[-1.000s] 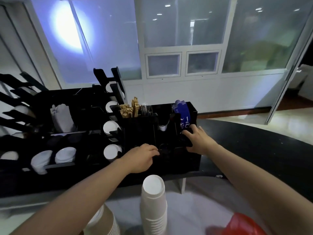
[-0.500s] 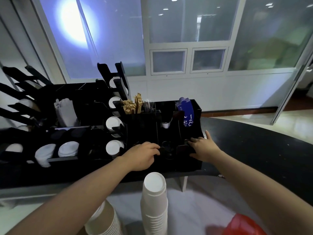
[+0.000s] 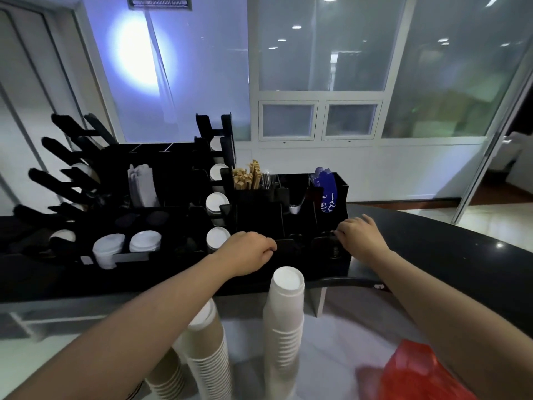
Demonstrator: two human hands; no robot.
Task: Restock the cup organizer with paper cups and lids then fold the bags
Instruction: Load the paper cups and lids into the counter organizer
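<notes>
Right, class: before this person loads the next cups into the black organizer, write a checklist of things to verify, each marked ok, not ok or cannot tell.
1. White cup stack upright and nearest: ok.
2. Brown cup stack standing beside it: ok.
3. Left hand free to take cups: not ok, it grips the organizer front.
4. Right hand free: cannot tell, its fingertips are hidden.
5. Red bag clear of the cups: ok.

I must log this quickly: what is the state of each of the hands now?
Left hand: fingers curled at the front edge of the black organizer; any grip cannot be told.
Right hand: fingers curled at the same edge; cannot be told.
</notes>
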